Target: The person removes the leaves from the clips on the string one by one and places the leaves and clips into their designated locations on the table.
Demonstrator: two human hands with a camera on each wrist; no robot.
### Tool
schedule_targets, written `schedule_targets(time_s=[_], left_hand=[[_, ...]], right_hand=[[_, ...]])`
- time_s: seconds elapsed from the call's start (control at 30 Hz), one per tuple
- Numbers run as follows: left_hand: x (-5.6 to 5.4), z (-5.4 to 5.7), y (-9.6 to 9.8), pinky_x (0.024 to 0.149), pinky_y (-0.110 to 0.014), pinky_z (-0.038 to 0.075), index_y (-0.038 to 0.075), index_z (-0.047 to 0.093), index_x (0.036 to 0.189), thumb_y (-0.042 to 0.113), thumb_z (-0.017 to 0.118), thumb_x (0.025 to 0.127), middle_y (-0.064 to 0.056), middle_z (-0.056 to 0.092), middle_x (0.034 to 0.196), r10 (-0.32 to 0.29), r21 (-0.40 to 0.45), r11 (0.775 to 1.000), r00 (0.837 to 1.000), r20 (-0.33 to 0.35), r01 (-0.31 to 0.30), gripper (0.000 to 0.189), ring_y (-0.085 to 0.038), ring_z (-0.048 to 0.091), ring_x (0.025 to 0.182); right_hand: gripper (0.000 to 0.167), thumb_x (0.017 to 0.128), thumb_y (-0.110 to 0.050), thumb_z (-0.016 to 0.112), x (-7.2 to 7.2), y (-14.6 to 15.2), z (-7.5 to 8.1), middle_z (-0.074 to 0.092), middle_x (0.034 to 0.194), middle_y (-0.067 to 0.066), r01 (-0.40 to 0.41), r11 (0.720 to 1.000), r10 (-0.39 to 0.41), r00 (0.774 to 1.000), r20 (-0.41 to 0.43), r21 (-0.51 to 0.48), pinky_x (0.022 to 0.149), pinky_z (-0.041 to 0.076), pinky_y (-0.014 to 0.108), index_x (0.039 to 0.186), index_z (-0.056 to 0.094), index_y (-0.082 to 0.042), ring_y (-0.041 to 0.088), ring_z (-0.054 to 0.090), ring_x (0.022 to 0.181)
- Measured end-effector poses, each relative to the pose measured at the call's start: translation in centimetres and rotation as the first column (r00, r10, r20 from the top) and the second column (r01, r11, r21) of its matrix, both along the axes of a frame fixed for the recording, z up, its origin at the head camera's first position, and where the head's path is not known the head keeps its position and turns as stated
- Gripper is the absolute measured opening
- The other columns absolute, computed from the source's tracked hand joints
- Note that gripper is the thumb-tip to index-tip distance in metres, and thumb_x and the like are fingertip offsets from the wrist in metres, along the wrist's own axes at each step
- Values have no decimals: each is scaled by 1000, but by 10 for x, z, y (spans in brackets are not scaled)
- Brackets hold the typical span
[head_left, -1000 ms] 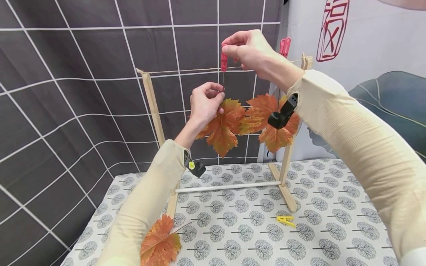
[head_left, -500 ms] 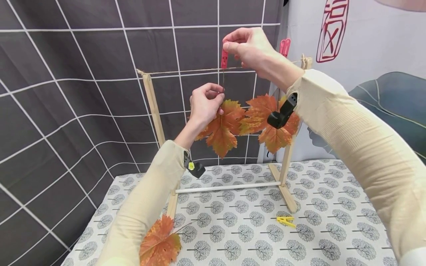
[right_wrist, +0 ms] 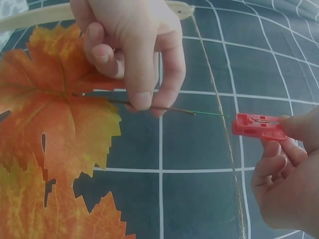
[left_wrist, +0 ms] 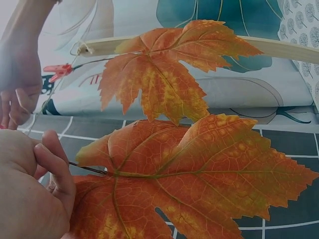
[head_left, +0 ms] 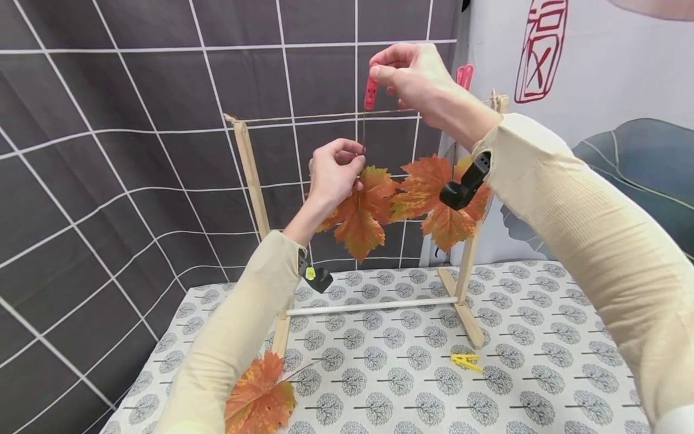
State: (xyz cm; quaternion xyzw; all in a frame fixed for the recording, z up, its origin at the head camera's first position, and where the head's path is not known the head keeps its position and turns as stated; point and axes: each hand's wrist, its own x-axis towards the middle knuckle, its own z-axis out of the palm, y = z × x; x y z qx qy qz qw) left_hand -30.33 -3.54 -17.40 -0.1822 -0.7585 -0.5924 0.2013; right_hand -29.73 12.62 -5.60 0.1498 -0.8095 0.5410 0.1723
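Observation:
My left hand (head_left: 335,175) pinches the thin stem (right_wrist: 167,108) of an orange maple leaf (head_left: 362,211), which hangs below the fingers. Above it, my right hand (head_left: 414,78) pinches a pink-red clothespin (head_left: 370,95) by its handle end. In the right wrist view the clothespin's tip lies close beside the twine (right_wrist: 214,82); whether they touch I cannot tell. The stem's green wire end reaches the twine near that tip. To the right, a second maple leaf (head_left: 447,202) hangs from the line under another pink clothespin (head_left: 464,76).
The twine runs between two wooden posts (head_left: 252,175) of a stand with a white lower bar (head_left: 374,306). A third maple leaf (head_left: 260,395) and a yellow clothespin (head_left: 466,361) lie on the tree-print tablecloth (head_left: 401,380). A dark grid curtain (head_left: 162,181) hangs behind.
My right hand has moved slightly up and right, and the clothespin in it now tilts. The left hand and its leaf have sunk a little. The other leaves stay put.

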Motion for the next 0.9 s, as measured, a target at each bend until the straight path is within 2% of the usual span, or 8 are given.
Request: schedule_targets(time_s=[0.2,0.47,0.77,0.9], left_hand=[[0,-3,-2,41,-20,44,6,71,100,5,68,92,-8,67,82,-14,-2,1000,1000,-22,13,9,-16,61,47],[-2,-6,-6,39,-20,42,5,71,100,4,67,92,-8,68,81,-37,7,999,998,-45,38,9,-16,59,45],[0,-8,-11,39,-21,42,5,71,99,3,67,91,-12,69,82,-27,-10,1000,999,-44,27,9,-16,58,45],[1,-8,-13,38,-21,42,5,71,98,3,66,90,-10,70,81,-7,-25,1000,998,-60,6,9,-16,59,44]], right_hand=[[20,98,-23,66,1,3,-1,64,102,-3,-9,1000,9,1000,7,-8,61,41,25,115,68,-14,14,53,87],[34,98,-25,65,1,9,-3,62,120,2,-46,999,45,999,21,27,64,43,26,132,63,-20,17,53,96],[32,98,-24,65,3,12,-4,64,118,3,-49,999,49,999,14,11,64,43,26,129,65,-18,15,53,94],[33,96,-19,68,4,15,-5,65,115,4,-62,998,62,998,4,-12,58,43,23,128,64,-13,15,54,90]])
